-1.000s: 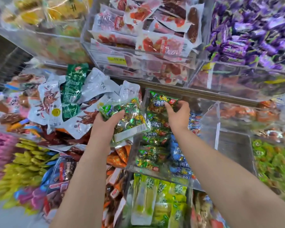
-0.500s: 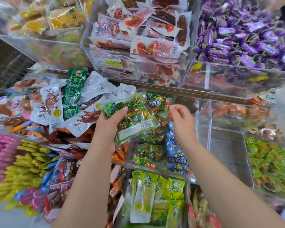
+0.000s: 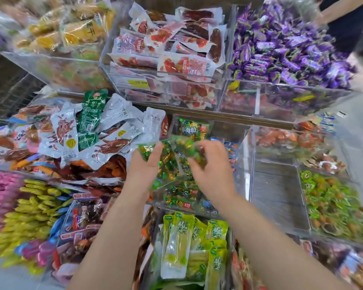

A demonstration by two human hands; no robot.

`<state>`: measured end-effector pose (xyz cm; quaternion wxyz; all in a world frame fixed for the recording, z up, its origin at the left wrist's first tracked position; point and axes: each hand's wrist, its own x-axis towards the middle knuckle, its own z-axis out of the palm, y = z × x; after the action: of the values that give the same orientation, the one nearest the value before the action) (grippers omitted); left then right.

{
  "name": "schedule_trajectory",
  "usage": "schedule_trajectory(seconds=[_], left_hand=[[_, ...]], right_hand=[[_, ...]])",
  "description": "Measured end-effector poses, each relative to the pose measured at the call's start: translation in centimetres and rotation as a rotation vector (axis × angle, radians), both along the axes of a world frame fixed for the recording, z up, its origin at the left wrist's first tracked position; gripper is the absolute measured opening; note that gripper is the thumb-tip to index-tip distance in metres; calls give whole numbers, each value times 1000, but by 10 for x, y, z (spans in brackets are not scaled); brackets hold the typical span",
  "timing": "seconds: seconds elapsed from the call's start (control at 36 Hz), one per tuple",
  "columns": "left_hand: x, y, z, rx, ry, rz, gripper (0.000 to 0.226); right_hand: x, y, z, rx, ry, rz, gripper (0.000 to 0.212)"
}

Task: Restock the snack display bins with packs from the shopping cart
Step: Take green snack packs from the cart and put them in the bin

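Left grip (image 3: 143, 170) is clamped round a bundle (image 3: 166, 164) of green-and-gold foil packs, thumb across the front, right over the bin (image 3: 168, 206). Right grip (image 3: 212, 172), just beside it, has its fingertips pinched on one pack (image 3: 190, 150) at the bundle's top edge. Blur smears it, but the fingers curl onto the foil, not loose. Both loads hang above the bin, not yet in it.

My read: this is the peel-off step, one pack coming away from the bundle to go in. The next move calls for the right grip to pull its pack free and take it down toward the back of the bin, where an upright pack (image 3: 194, 128) of the same green stands against the rear wall. The left need only hold firm so nothing spills.

Inside the bin are green packs (image 3: 179, 198) on the left side and blue packs (image 3: 223, 144) on the right. Left of the bin lies a heap of white pouches (image 3: 113, 114) with a green pouch (image 3: 91, 114) among them. Above the bin, a higher one carries sausage packs (image 3: 176, 63); up and right of the bin, purple sweets (image 3: 281, 51). Nearer than the bin, pickle packs (image 3: 184, 243) lie lengthwise. Well right of the bin, loose green sweets (image 3: 333, 206). The cart I cannot pick out for sure.
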<state>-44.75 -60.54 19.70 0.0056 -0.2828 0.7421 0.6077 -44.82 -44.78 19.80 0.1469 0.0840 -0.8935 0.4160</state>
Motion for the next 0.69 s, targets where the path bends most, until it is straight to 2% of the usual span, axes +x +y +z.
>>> schedule_trajectory(seconds=[0.08, 0.19, 0.25, 0.36, 0.39, 0.44, 0.5, 0.58, 0.64, 0.69], left_hand=[[4, 11, 5, 83, 25, -13, 120], [7, 16, 7, 172, 92, 27, 123], [9, 14, 5, 153, 95, -2, 106], [4, 4, -5, 230, 94, 11, 51], [3, 1, -6, 246, 91, 17, 47], [1, -5, -7, 267, 88, 0, 53], [1, -12, -8, 261, 89, -43, 58], [3, -18, -9, 246, 87, -121, 48], [2, -20, -11, 228, 75, -140, 53], [1, -20, -13, 204, 67, -146, 55]], right_hand=[[14, -15, -2, 136, 110, 75, 30], [23, -24, -6, 158, 128, 56, 38], [25, -26, -8, 185, 132, 62, 41], [36, -27, -15, 256, 134, 181, 51], [39, -26, -18, 263, 142, 217, 50], [41, -21, -20, 217, 130, 234, 46], [37, -13, -16, 91, 20, 151, 49], [17, 3, -13, -117, -272, -13, 70], [0, 14, -11, -223, -535, 24, 83], [-10, 21, -13, -320, -764, 150, 85]])
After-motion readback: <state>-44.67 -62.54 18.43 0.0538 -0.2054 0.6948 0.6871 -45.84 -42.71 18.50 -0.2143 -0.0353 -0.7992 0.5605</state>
